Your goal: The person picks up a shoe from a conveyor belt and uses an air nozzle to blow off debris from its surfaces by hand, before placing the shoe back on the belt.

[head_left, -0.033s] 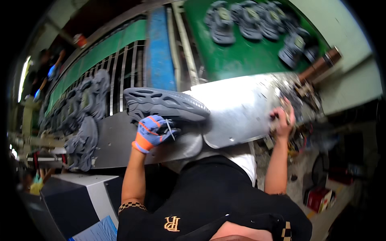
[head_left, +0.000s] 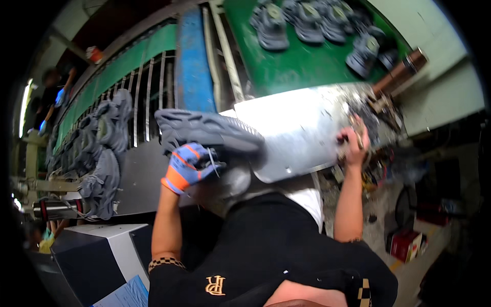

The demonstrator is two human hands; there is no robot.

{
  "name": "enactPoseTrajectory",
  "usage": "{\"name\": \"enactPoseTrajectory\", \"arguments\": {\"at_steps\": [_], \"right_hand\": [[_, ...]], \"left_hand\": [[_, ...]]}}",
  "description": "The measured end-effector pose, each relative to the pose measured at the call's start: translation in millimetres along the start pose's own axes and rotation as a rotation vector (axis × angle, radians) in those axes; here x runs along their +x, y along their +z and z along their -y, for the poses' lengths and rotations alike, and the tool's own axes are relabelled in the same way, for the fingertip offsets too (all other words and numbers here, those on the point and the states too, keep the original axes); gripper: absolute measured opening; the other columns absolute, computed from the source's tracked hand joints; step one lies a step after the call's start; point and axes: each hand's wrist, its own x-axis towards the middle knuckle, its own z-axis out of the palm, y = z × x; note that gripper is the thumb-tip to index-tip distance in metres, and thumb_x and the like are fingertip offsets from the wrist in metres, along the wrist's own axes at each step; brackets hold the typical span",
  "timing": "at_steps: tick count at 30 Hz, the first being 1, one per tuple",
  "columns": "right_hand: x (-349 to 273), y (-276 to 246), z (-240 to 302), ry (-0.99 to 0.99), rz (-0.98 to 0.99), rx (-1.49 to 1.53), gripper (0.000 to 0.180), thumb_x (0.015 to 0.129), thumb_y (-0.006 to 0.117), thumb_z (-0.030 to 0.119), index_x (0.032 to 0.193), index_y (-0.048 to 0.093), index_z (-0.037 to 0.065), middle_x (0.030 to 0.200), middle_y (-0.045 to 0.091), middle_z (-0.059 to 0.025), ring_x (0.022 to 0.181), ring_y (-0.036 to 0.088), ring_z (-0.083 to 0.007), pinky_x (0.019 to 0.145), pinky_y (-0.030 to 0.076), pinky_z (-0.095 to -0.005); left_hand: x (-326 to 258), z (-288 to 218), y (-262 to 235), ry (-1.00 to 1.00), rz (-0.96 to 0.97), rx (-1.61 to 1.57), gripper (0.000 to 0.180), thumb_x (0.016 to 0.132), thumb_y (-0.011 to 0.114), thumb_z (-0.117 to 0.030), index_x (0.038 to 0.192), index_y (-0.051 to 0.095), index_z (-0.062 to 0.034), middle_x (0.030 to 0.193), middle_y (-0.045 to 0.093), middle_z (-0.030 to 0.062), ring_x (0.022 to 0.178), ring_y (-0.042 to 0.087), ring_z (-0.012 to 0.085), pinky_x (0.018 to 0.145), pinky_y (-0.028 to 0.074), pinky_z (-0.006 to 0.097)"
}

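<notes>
Nothing is shifting between the earlier frame and this one: both hands and the shoe are sitting in the same places. Just left of the frame's centre, the left hand [head_left: 188,166], wearing a blue and orange glove, is closing around the underside of a dark grey shoe [head_left: 207,132] and holding it sole-up over the shiny metal worktable [head_left: 302,133]. Right of centre, the bare right hand [head_left: 353,146] is curling into a fist on something small at the table's cluttered edge (what it is gripping is too blurred to tell). More grey shoes [head_left: 105,148] are hanging on the rack at the left, and others are lying on the green conveyor [head_left: 296,66] along the top.
</notes>
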Motion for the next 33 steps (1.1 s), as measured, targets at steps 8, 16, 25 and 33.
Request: {"name": "enactPoseTrajectory", "arguments": {"at_steps": [8, 16, 25, 33], "right_hand": [[-5, -9, 4, 0.001, 0.002, 0.078, 0.049, 0.088, 0.051, 0.011, 0.133, 0.039, -0.006, 0.075, 0.058, -0.0077, 0.066, 0.058, -0.0151, 0.066, 0.05, -0.0293], [-12, -14, 14, 0.017, -0.208, 0.172, 0.047, 0.088, 0.053, 0.011, 0.131, 0.042, -0.004, 0.076, 0.061, -0.006, 0.065, 0.06, -0.0143, 0.061, 0.05, -0.0277], [-74, 21, 72, 0.171, 0.13, 0.225, 0.043, 0.087, 0.05, 0.01, 0.126, 0.045, -0.009, 0.067, 0.057, -0.0055, 0.059, 0.056, -0.0151, 0.062, 0.05, -0.0293], [-51, 101, 200, -0.019, 0.585, 0.155, 0.056, 0.078, 0.059, 0.013, 0.125, 0.045, -0.014, 0.072, 0.054, -0.009, 0.058, 0.052, -0.0137, 0.057, 0.046, -0.0268]], "left_hand": [[109, -86, 41, 0.367, 0.191, 0.711, 0.074, 0.066, 0.076, -0.044, 0.127, 0.051, -0.0112, 0.111, 0.057, 0.0139, 0.11, 0.052, 0.0309, 0.093, 0.041, 0.04], [82, -95, -25, 0.469, -0.173, 0.301, 0.054, 0.072, 0.077, -0.024, 0.118, 0.056, -0.0049, 0.105, 0.062, 0.013, 0.095, 0.061, 0.0302, 0.085, 0.047, 0.039], [52, -50, -64, 0.348, -0.63, -0.348, 0.073, 0.071, 0.075, -0.037, 0.128, 0.052, 0.0018, 0.119, 0.059, 0.0121, 0.11, 0.056, 0.0219, 0.096, 0.043, 0.035], [102, -91, -62, 0.277, -0.329, -0.56, 0.066, 0.071, 0.068, -0.027, 0.127, 0.05, 0.0041, 0.113, 0.063, 0.017, 0.105, 0.061, 0.0253, 0.094, 0.046, 0.037]]}}
